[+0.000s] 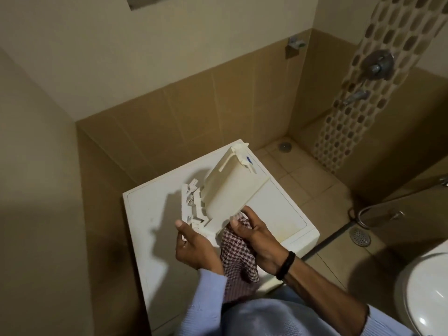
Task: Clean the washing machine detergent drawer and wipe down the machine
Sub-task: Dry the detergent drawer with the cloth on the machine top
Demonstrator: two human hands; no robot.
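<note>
The white detergent drawer (pixel 230 187) is out of the machine and held up above the white washing machine top (pixel 155 209), its underside turned toward me. My left hand (pixel 194 243) grips the drawer's ribbed front end from below. My right hand (pixel 254 236) holds a red-and-white checked cloth (pixel 236 258) bunched against the drawer's near edge. The rest of the cloth hangs down between my wrists.
The machine stands in a corner between tan tiled walls. A shower valve (pixel 378 64) and spout (pixel 356 97) are on the right wall. Two floor drains (pixel 284 146) (pixel 360 236) lie in the tile floor. A white toilet (pixel 426 292) sits at the lower right.
</note>
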